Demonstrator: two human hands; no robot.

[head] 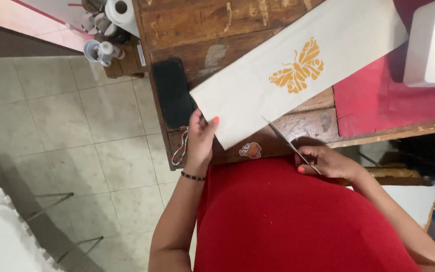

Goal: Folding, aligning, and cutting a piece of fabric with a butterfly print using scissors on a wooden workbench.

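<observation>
Pinching a cream cloth strip (298,70) (orange butterfly print), left hand (201,138); right hand (328,162) grips scissors (289,143).

A small round orange-and-white sticker (250,149) sits on the wooden table's (202,30) near edge.

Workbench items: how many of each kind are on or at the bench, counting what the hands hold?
Cloth strip with orange butterfly, held by left hand: 1
Scissors, in right hand: 1
Black pad: 1
Red mat: 1
White machine: 1
Bead string: 1
Sticker: 1
Total: 7
</observation>
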